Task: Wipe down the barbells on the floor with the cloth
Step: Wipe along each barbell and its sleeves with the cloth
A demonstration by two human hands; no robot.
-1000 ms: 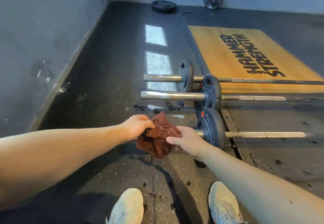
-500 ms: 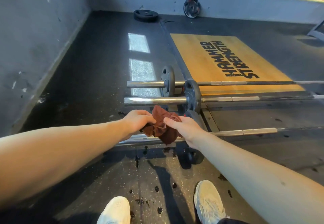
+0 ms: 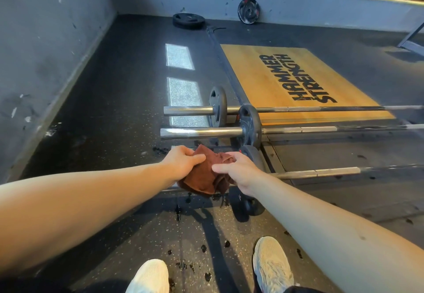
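Observation:
Three barbells lie side by side on the black rubber floor. The nearest barbell (image 3: 314, 173) runs right from its small black plate (image 3: 252, 155). A bunched brown cloth (image 3: 206, 175) covers its left sleeve. My left hand (image 3: 181, 163) grips the cloth's left side, and my right hand (image 3: 238, 171) pinches its right side beside the plate. The middle barbell (image 3: 199, 132) and the far barbell (image 3: 190, 110) each carry a small black plate.
A wooden lifting platform (image 3: 293, 81) lies behind the bars. One loose plate (image 3: 188, 20) lies flat by the back wall and another plate (image 3: 248, 11) leans on it. A grey wall (image 3: 46, 52) stands at left. My white shoes (image 3: 271, 267) are below.
The view has shifted, so the barbells sit further right in frame. Both hands stay on the cloth at the near bar's left sleeve, and the cloth hangs lower over it.

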